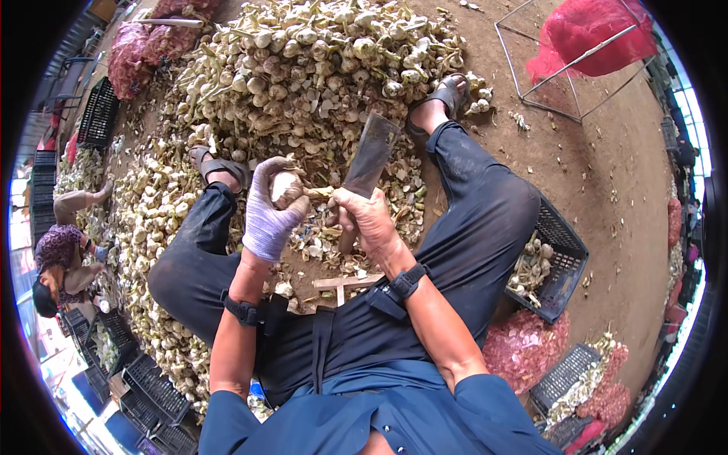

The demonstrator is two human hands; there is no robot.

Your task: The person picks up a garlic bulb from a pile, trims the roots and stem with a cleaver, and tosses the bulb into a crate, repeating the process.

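My left hand (pixel 265 224), in a pale purple glove, is closed around a white garlic bulb (pixel 285 188). The bulb's stem (pixel 321 192) points right, toward my other hand. My bare right hand (pixel 371 224) grips a wide-bladed knife (pixel 371 155). Its dark blade slants up and away to the right, and the handle is mostly hidden by my fingers. The right thumb is beside the stem's end; I cannot tell whether it touches. Beyond both hands rises a big heap of garlic bulbs (pixel 303 76) with stems on.
Trimmed bulbs (pixel 152 220) lie spread along my left. A black crate (pixel 561 258) with some garlic stands by my right knee, near a red mesh sack (pixel 527 349). A metal frame (pixel 580 117) holds red netting (pixel 595 34). Another person (pixel 64 258) sits far left.
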